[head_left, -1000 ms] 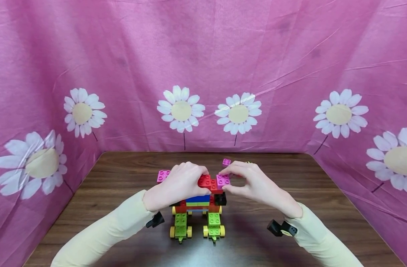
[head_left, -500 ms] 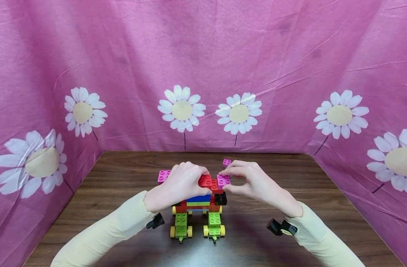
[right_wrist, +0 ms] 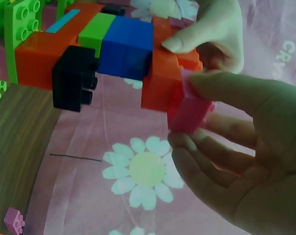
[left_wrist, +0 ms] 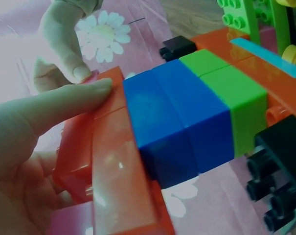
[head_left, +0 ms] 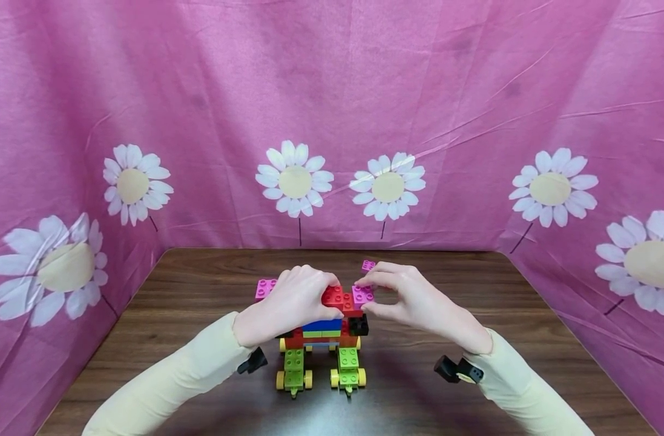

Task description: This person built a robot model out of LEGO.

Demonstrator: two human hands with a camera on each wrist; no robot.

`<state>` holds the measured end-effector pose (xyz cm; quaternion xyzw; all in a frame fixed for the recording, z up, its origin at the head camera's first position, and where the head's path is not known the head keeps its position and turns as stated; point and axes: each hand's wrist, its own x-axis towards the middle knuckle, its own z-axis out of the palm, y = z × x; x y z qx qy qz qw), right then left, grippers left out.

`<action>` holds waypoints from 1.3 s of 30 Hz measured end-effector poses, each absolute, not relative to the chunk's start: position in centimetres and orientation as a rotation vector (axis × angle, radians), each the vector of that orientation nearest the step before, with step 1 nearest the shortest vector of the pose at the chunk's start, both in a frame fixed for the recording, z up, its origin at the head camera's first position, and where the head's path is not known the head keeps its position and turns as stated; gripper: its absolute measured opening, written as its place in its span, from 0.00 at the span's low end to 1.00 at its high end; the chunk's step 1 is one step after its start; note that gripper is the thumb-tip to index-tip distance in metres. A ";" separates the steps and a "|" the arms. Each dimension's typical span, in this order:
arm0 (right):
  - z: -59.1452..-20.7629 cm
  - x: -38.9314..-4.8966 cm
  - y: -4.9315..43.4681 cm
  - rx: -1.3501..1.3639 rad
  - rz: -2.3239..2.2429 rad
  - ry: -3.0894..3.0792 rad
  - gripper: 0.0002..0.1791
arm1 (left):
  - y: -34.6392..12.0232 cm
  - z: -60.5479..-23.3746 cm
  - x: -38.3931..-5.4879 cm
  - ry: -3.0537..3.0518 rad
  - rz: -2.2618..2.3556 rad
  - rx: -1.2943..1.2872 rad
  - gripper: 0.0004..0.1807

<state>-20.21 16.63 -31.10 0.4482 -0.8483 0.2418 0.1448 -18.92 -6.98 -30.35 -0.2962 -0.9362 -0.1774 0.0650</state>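
A toy brick model stands on the wooden table, with green bricks [head_left: 294, 361] and yellow wheels [head_left: 279, 380] low down and blue bricks [left_wrist: 182, 122] higher up. My left hand [head_left: 288, 306] grips the red bricks [head_left: 333, 297] at its top, thumb on the near side. At the right end of that red layer sits a pink brick [right_wrist: 189, 112]. My right hand [head_left: 405, 295] pinches this pink brick between thumb and fingers. Another pink brick [head_left: 265, 289] shows beyond my left hand, at the left end. Black bricks [head_left: 358, 325] jut out from the sides lower down.
A loose pink brick [head_left: 368, 266] lies on the table [head_left: 174, 303] behind my right hand. Pink cloth [head_left: 332, 72] printed with white daisies hangs round the back and sides. Black wrist cameras [head_left: 459, 369] are strapped near both sleeves.
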 end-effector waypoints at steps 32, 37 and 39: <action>-40.7 -38.0 18.9 0.603 0.641 -2.985 0.22 | -7.4 -29.5 -18.8 -2.962 -0.472 -0.837 0.21; -41.5 -38.5 18.3 0.601 0.562 -3.019 0.21 | -7.4 -29.5 -18.8 -2.953 -0.465 -0.835 0.21; -41.8 -38.6 18.2 0.612 0.544 -3.030 0.20 | -7.4 -29.5 -18.8 -2.951 -0.462 -0.838 0.21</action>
